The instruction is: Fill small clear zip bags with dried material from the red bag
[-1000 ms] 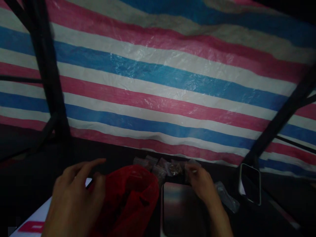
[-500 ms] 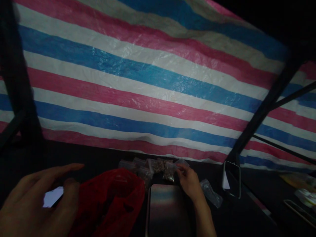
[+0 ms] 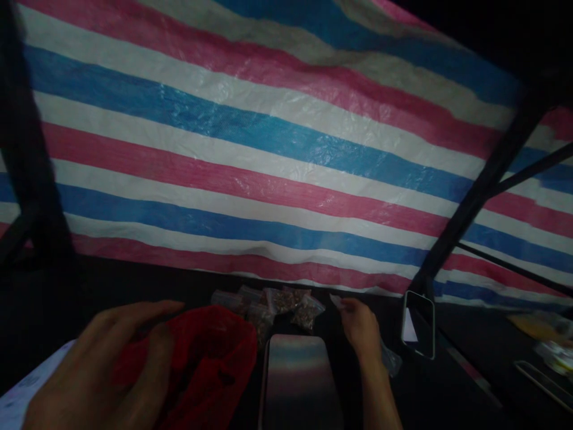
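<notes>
My left hand (image 3: 111,358) is at the lower left, fingers apart and thumb away from the forefinger. It overlaps the edge of a crumpled red plastic bag (image 3: 210,358); whether it touches the bag I cannot tell. Beyond the bags' near side, my right hand (image 3: 360,327) pinches a small clear plastic bag (image 3: 335,301) by the fingertips. Most of that bag is hidden behind the hand. Left of it lie several small zip bags with brownish bits inside, the nearest one being a zip bag (image 3: 307,313) that stands slightly apart.
A dark-screened phone or tablet (image 3: 299,382) lies between my hands. Under my right wrist is another clear bag (image 3: 390,359). A phone-like framed object (image 3: 419,325) leans by a dark post (image 3: 465,209). Striped sheeting (image 3: 250,179) hangs behind. White patterned paper (image 3: 27,382) lies lower left.
My right hand has moved right, away from the filled zip bags, with a small clear bag in its fingers. My left hand has shifted right over the red bag.
</notes>
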### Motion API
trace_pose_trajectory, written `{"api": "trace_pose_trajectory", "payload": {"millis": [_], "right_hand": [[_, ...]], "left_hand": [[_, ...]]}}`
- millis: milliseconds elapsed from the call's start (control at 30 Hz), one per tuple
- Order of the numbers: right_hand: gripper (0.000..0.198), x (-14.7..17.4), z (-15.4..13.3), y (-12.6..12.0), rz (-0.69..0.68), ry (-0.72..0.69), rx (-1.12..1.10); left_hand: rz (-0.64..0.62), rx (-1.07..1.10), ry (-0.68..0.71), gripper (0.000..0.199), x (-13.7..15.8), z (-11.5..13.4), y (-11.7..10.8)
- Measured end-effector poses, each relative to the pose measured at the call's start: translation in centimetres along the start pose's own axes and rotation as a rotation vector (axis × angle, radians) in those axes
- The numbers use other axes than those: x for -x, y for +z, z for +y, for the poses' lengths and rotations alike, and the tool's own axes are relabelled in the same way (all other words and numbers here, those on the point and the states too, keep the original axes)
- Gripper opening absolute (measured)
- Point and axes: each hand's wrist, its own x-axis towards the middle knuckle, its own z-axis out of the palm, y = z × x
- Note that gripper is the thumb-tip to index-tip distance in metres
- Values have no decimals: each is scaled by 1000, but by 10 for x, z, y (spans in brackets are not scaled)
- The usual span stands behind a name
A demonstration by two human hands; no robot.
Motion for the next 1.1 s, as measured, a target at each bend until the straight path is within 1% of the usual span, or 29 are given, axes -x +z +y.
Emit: {"api": "trace_pose_trajectory", "payload": {"millis": [67, 100, 133, 167, 200, 233, 267, 300, 333, 400, 467, 533, 633, 700, 767, 833, 933, 1033, 1100], "right_hand": [[35, 9, -6, -19, 27, 8, -92], [37, 16, -12, -27, 24, -9, -142], [38, 25, -21, -34, 1, -43, -204], [40, 35, -32, -38, -34, -89, -270], [42, 46, -44, -40, -83, -142, -346], [43, 58, -57, -40, -172, -198, -479], [42, 69, -71, -39, -270, -234, -577], [39, 79, -84, -37, -345, -261, -638], [35, 87, -96, -34, -391, -280, -677], [30, 98, -113, -29, -420, -292, -725], [28, 103, -121, -24, -433, -292, -728], [31, 104, -124, -19, -446, -300, -704], [40, 109, -127, -11, -418, -305, -692], [41, 114, -130, -6, -459, -283, -683], [40, 120, -134, -3, -504, -262, -643], [38, 123, -137, -3, -481, -277, -584], [34, 126, -138, -5, -384, -336, -501], [32, 128, -142, -13, -308, -400, -430], [27, 132, -147, -19, -274, -444, -413]], "left_hand": [[-85, 37, 49, 18, 8, 10, 10], [-107, 53, 92, 19, 13, 15, 17], [-156, 57, 146, 21, 19, 20, 26], [-210, 52, 226, 28, 26, 25, 35], [-173, 60, 315, 44, 33, 30, 45], [-169, 65, 393, 65, 39, 35, 55], [-174, 81, 421, 82, 44, 39, 64], [-168, 103, 406, 93, 48, 43, 71], [-153, 124, 353, 91, 51, 45, 77], [-132, 171, 259, 77, 52, 48, 83], [-100, 182, 239, 60, 49, 48, 82], [-58, 143, 304, 50, 46, 45, 76], [11, 57, 451, 45, 43, 43, 64], [62, 27, 524, 41, 44, 43, 55], [92, 27, 547, 36, 46, 43, 48], [92, 56, 507, 34, 49, 40, 45], [73, 122, 412, 39, 59, 31, 46], [55, 205, 345, 46, 74, 23, 50], [44, 292, 264, 49, 81, 23, 48]]}}
